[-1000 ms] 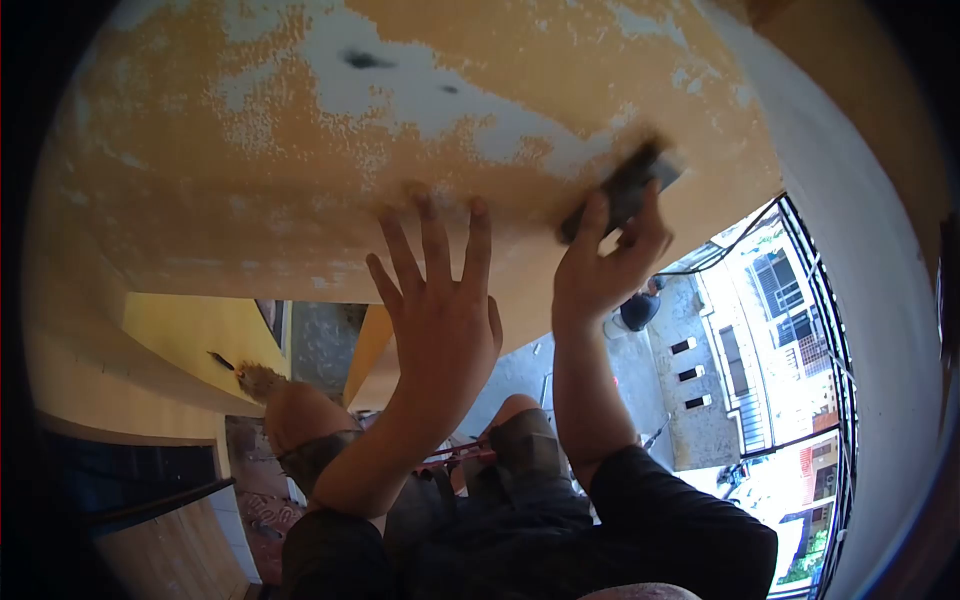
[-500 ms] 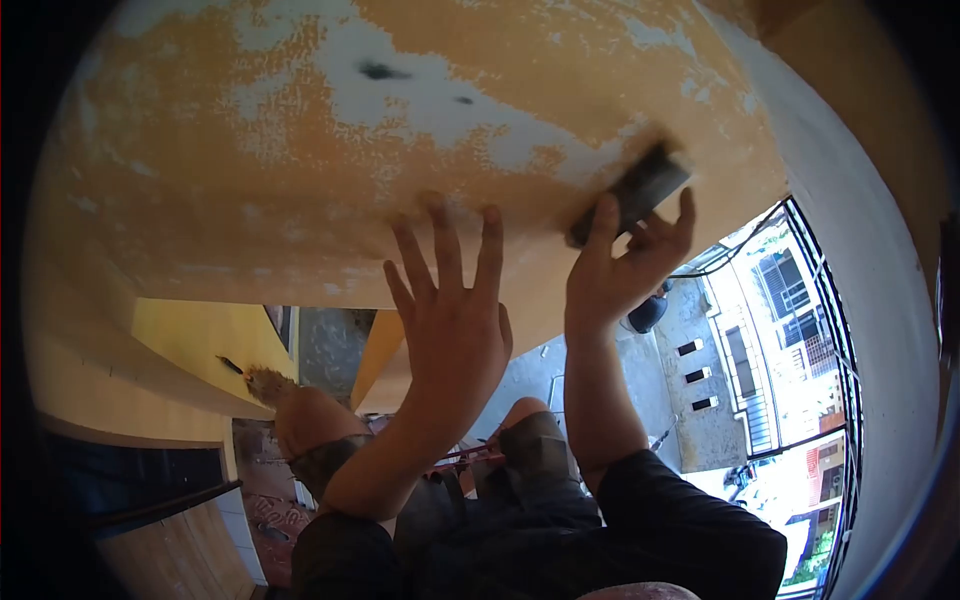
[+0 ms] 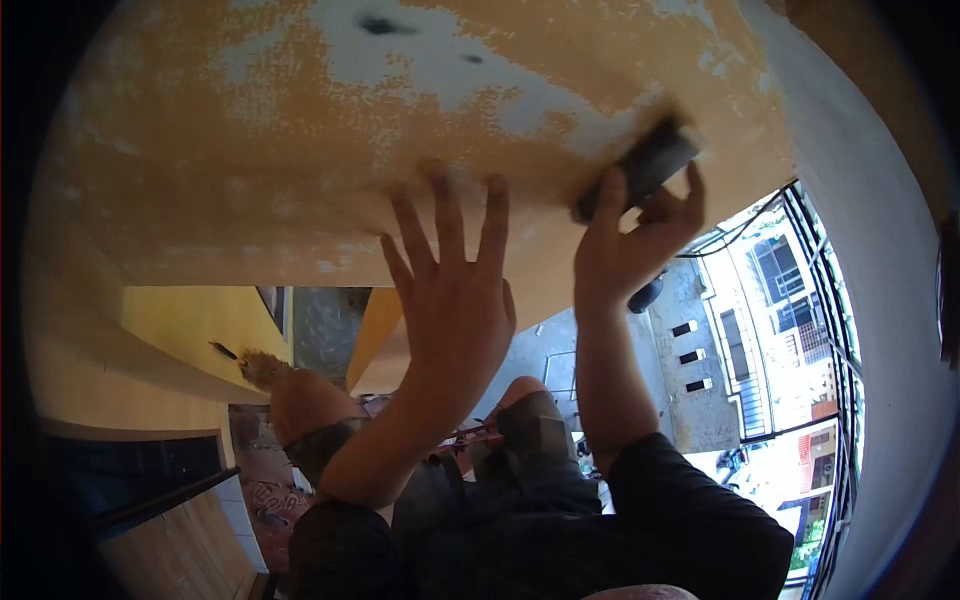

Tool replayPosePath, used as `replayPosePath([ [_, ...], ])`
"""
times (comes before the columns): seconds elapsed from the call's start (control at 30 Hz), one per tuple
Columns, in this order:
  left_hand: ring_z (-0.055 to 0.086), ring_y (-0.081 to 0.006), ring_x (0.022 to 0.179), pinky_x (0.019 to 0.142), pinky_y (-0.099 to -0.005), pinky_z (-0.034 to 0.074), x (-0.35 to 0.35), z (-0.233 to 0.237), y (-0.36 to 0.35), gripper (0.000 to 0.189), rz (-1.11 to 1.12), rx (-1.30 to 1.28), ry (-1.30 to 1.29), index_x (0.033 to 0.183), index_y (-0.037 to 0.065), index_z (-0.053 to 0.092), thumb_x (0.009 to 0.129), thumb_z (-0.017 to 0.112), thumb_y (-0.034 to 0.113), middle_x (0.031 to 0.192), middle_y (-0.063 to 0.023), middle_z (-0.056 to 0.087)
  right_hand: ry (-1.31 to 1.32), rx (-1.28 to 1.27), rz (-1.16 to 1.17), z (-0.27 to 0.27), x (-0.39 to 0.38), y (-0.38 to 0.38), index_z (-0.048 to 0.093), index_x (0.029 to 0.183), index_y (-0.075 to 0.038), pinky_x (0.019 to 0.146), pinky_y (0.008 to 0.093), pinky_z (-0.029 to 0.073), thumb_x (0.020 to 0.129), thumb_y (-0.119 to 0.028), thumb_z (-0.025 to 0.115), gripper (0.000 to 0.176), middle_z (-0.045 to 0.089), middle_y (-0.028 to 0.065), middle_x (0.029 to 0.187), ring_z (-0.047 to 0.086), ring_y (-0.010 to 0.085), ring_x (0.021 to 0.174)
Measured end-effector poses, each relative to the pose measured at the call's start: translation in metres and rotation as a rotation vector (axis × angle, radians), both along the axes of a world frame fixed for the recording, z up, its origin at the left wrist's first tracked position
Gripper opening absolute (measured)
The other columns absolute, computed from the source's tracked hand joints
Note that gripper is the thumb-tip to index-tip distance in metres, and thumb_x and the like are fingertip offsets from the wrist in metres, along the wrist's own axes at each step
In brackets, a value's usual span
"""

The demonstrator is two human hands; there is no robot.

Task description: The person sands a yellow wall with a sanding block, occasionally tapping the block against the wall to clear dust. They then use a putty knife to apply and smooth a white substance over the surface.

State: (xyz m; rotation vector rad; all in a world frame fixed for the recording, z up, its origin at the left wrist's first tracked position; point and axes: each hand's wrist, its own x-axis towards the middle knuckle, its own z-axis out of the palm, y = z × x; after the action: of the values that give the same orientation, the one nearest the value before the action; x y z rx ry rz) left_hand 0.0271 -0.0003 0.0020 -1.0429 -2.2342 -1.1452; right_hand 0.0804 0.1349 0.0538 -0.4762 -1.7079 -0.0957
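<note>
Against the orange wall with its patchy pale areas, my left hand lies with fingers spread, holding nothing. To its right, my right hand grips a dark rectangular block between thumb and fingers. The block is pressed to the wall, tilted up to the right, and its edges are blurred. Two dark marks show on the pale patch above my hands.
At lower left a yellow ledge bears a small dark tool and a brown clump. My legs are below. On the right are black window bars, with buildings outside and far below.
The wall and both hands sit higher in the view. My left hand stays spread on the wall; the block in my right hand has shifted slightly up and right.
</note>
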Motion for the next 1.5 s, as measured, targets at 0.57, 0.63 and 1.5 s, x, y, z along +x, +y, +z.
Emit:
replayPosePath([
  [0.57, 0.011, -0.0572, 0.139, 0.103, -0.0676, 0.03, 0.001, 0.005, -0.004, 0.086, -0.026, -0.025, -0.03, 0.151, 0.018, 0.029, 0.072, 0.058, 0.002, 0.154, -0.0289, 0.014, 0.167, -0.051, 0.161, 0.018, -0.008, 0.0, 0.04, 0.103, -0.003, 0.068, 0.0282, 0.038, 0.082, -0.015, 0.078, 0.045, 0.043, 0.0049, 0.09, 0.041, 0.0124, 0.076],
  [0.63, 0.011, -0.0571, 0.139, 0.103, -0.0678, 0.03, 0.003, 0.002, -0.003, 0.085, -0.033, -0.003, -0.007, 0.151, 0.018, 0.029, 0.073, 0.058, 0.002, 0.154, -0.029, 0.014, 0.127, -0.006, 0.02, 0.021, -0.009, -0.002, 0.04, 0.101, -0.003, 0.069, 0.028, 0.038, 0.083, -0.013, 0.076, 0.042, 0.042, 0.0044, 0.09, 0.04, 0.0127, 0.076],
  [1.5, 0.011, -0.0573, 0.139, 0.103, -0.0662, 0.03, 0.0, -0.001, -0.004, 0.084, -0.003, -0.054, 0.008, 0.151, 0.015, 0.03, 0.072, 0.057, 0.002, 0.154, -0.0304, 0.014, 0.168, 0.033, 0.14, 0.009, -0.006, 0.005, 0.041, 0.093, -0.005, 0.067, 0.0285, 0.036, 0.083, -0.015, 0.076, 0.038, 0.037, 0.002, 0.082, 0.035, 0.0139, 0.073],
])
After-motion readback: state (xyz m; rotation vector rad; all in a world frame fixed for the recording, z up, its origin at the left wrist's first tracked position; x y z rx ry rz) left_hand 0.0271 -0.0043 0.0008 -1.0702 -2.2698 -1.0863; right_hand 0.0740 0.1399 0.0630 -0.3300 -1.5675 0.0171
